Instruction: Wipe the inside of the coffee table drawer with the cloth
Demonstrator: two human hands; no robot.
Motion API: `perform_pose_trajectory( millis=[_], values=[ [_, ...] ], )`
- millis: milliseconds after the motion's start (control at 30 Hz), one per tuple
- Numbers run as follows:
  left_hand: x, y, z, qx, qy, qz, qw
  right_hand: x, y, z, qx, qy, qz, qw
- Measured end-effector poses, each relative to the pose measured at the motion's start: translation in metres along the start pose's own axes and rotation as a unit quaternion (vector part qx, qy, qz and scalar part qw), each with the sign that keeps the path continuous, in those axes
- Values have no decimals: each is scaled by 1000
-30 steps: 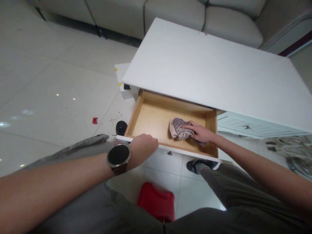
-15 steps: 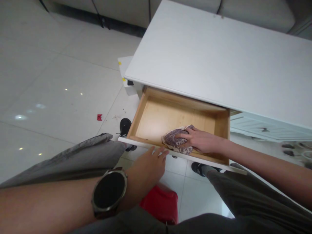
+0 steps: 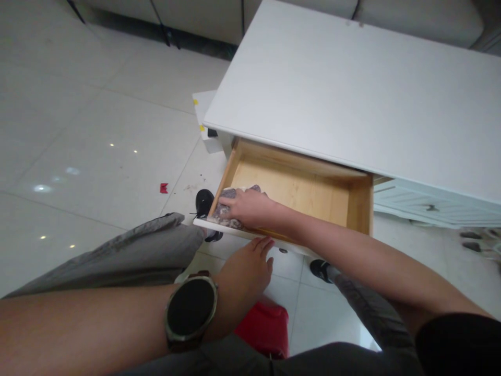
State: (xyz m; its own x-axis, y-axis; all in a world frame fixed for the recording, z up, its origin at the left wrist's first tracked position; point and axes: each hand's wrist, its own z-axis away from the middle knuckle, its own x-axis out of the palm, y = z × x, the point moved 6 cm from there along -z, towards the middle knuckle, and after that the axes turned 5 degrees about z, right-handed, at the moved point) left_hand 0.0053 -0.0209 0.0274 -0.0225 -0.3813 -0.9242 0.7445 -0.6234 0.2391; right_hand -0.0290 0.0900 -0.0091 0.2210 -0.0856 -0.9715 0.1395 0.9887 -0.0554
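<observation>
My right hand (image 3: 250,208) grips a patterned brown-and-white cloth (image 3: 227,209) and presses it into the front left corner of a pulled-out wooden drawer (image 3: 313,190). Part of the cloth is covered by the fingers. Against the outside of the drawer's white front rests my left hand (image 3: 250,263), its fingers stretched out near the top edge and holding nothing. A dark watch (image 3: 191,307) is strapped to the left wrist. Close to the left fingertips, a small dark knob (image 3: 283,250) sticks out from the drawer front.
The drawer belongs to a white table (image 3: 336,94), with a second closed drawer (image 3: 430,206) to the right. A sofa (image 3: 203,18) stands behind. Below are a red stool-like object (image 3: 266,329) and black shoes (image 3: 203,202). A white box (image 3: 205,107) and a red scrap (image 3: 163,188) lie on the left floor.
My right hand has slid the cloth leftward along the drawer, from the middle of its front side to the left corner. My left hand stays at the drawer front, shifted slightly right.
</observation>
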Motion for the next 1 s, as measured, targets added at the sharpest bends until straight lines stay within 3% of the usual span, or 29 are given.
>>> perform_pose_trajectory(
  millis=[100,200,500,600,733,867,1000],
  values=[
    [0,0,-2,-10,-9,0,1000,-1,2,-5,-9,-4,-13,1000],
    [0,1,-3,-1,-7,2,1000,7,6,16,-21,-38,-24,999],
    [1,4,-3,35,-19,8,999,38,18,157,2,-105,-42,994],
    [1,4,-4,31,-18,6,999,39,30,182,26,-126,-75,989],
    [-2,5,-5,19,-34,-9,999,15,53,170,113,-64,-84,988],
    [-4,5,-4,3,-43,-8,999,-8,51,119,197,13,-76,977],
    [-3,6,-3,-2,-18,1,1000,-4,18,56,135,-4,-52,989]
  ],
)
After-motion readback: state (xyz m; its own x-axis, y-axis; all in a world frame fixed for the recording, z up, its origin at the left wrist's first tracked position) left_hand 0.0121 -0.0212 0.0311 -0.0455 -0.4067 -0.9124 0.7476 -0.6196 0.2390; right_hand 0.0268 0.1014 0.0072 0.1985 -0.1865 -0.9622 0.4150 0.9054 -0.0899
